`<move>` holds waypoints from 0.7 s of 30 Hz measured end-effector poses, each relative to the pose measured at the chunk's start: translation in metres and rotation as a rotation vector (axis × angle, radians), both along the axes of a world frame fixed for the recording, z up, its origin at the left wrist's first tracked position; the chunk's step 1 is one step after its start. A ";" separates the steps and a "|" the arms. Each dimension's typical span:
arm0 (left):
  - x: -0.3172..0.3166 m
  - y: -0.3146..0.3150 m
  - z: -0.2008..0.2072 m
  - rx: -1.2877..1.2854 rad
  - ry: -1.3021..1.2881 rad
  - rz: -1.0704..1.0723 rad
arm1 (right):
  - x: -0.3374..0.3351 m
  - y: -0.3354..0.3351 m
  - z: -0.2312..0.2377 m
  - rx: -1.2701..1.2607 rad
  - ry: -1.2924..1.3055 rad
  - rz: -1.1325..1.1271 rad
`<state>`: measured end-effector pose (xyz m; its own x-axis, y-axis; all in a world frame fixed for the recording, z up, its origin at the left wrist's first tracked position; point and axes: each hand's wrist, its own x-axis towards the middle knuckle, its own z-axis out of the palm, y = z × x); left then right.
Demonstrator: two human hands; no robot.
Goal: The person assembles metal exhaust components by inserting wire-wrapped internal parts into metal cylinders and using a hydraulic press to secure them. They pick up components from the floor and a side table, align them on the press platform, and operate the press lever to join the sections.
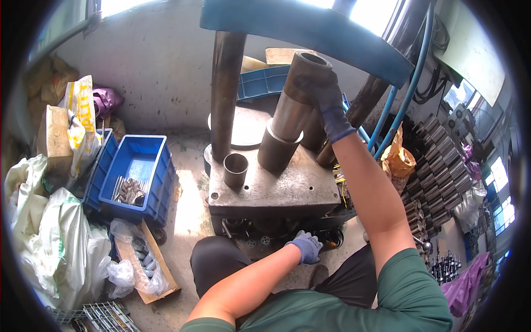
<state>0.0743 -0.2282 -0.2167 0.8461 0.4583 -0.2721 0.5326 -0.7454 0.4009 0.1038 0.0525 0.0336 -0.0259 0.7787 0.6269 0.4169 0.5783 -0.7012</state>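
Fingers (323, 88) of the gloved right hand (330, 105) wrap around the top of the tall steel sleeve (293, 105), which stands tilted on the press plate (276, 185). Below that plate's front edge, the left hand (306, 245) curls its fingers, gripping nothing visible.

Left hand (306, 246) fingertips behind press base (271, 191)

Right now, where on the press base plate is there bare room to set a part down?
The base plate is bare in front, between the short steel ring and its right edge. The back is crowded: the stacked steel sleeves under the right hand and the column.
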 end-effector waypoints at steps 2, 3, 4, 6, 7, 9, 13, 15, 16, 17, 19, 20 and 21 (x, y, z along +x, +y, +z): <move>0.002 0.000 -0.002 0.021 0.000 -0.001 | 0.005 -0.008 0.003 -0.018 0.020 0.020; -0.001 0.000 -0.005 0.032 -0.001 0.011 | 0.004 -0.020 -0.002 -0.040 0.048 0.049; -0.002 0.000 -0.006 0.038 0.004 0.008 | 0.008 -0.032 -0.008 -0.058 0.072 0.074; -0.001 0.000 -0.005 0.037 -0.004 0.008 | 0.027 -0.055 -0.027 -0.038 0.235 0.179; -0.005 0.000 -0.003 0.045 0.003 0.008 | 0.035 -0.068 -0.038 -0.025 0.397 0.301; -0.016 0.001 0.006 0.062 0.012 0.029 | 0.046 -0.132 -0.034 -0.200 0.454 0.270; -0.015 -0.009 0.029 0.153 -0.002 -0.028 | 0.113 -0.228 -0.026 -0.511 0.782 0.491; -0.025 -0.010 0.037 0.178 -0.118 0.018 | 0.149 -0.255 -0.024 -0.674 1.031 0.671; -0.033 -0.010 0.036 0.249 -0.214 0.046 | 0.163 -0.270 -0.020 -0.680 1.024 0.723; -0.038 -0.009 0.044 0.253 -0.297 0.089 | 0.182 -0.284 -0.019 -0.657 0.984 0.656; -0.056 -0.006 0.064 0.311 -0.418 0.195 | 0.210 -0.311 -0.013 -0.618 0.956 0.537; -0.063 -0.002 0.073 0.317 -0.507 0.258 | 0.223 -0.330 -0.004 -0.589 0.971 0.500; -0.068 0.001 0.081 0.381 -0.565 0.357 | 0.235 -0.351 0.004 -0.509 0.682 0.290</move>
